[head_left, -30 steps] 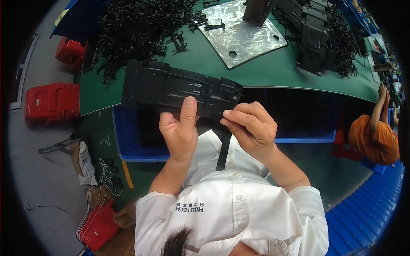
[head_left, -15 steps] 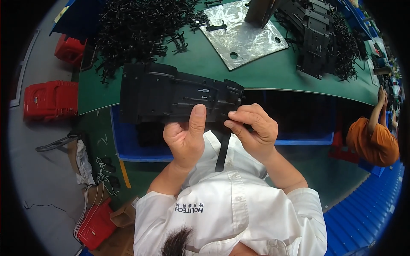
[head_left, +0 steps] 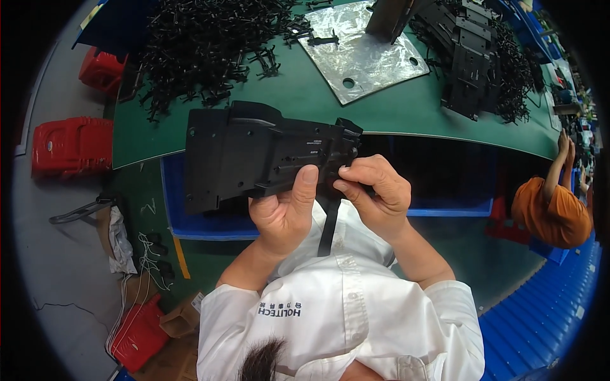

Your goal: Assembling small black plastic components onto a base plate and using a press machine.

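since a moment ago, both hands have moved a little to the right, and the black plastic panel [head_left: 264, 152] has tipped a bit more level.

head view: the left hand [head_left: 284, 213] is closed around the lower edge of the black plastic panel, with the thumb lying flat on its front. the right hand [head_left: 376, 194] is closed too, and its fingertips [head_left: 343, 185] pinch the right end of the panel, just where a thin black strip [head_left: 328, 222] hangs down over the white shirt [head_left: 330, 311]. the panel is held up in the air, in front of the near edge of the green table [head_left: 286, 101], and it is long and lies sideways. it hides part of the blue bin [head_left: 203, 222] under the table.

on the table, far from the hands, sits a big heap of small black plastic pieces [head_left: 203, 44] at the left. a shiny metal plate [head_left: 362, 54] with holes lies in the middle. more black panels [head_left: 467, 70] are stacked at the right, well apart from the one held.

red crates [head_left: 70, 146] stand on the floor at the left. another person in an orange shirt [head_left: 546, 213] is at the right edge, with arms raised to the table.
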The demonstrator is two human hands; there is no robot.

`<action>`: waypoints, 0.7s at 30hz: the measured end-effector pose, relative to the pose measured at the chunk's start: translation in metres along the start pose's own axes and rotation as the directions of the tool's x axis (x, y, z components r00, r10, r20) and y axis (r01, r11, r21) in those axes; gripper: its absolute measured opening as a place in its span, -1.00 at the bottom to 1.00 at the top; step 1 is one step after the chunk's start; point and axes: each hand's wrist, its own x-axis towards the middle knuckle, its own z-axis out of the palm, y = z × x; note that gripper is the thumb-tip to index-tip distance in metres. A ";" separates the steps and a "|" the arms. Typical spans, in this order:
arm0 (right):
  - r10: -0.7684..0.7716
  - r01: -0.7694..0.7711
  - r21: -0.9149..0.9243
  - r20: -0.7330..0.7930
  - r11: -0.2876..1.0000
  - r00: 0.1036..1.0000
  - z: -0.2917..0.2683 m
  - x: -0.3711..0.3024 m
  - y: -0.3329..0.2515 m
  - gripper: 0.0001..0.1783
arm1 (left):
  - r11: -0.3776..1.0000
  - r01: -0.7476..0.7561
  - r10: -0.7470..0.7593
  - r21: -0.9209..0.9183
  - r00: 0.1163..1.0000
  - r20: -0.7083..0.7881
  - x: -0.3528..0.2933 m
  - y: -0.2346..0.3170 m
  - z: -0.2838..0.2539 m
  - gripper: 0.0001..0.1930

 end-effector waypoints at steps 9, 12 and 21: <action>0.026 -0.031 -0.069 -0.077 0.997 0.997 0.006 0.002 -0.007 -0.71 | 0.972 0.125 -0.134 -0.198 0.991 -0.031 -0.002 -0.007 -0.007 -0.83; 0.005 -0.013 -0.123 -0.065 0.992 0.998 0.008 0.003 -0.007 -0.70 | 0.934 0.161 -0.177 -0.318 0.984 -0.022 0.001 -0.012 -0.008 -0.80; -0.101 0.082 -0.133 -0.141 0.988 0.985 0.013 0.004 -0.008 -0.61 | 0.848 0.127 -0.185 -0.514 0.981 -0.062 -0.003 -0.019 -0.014 -0.73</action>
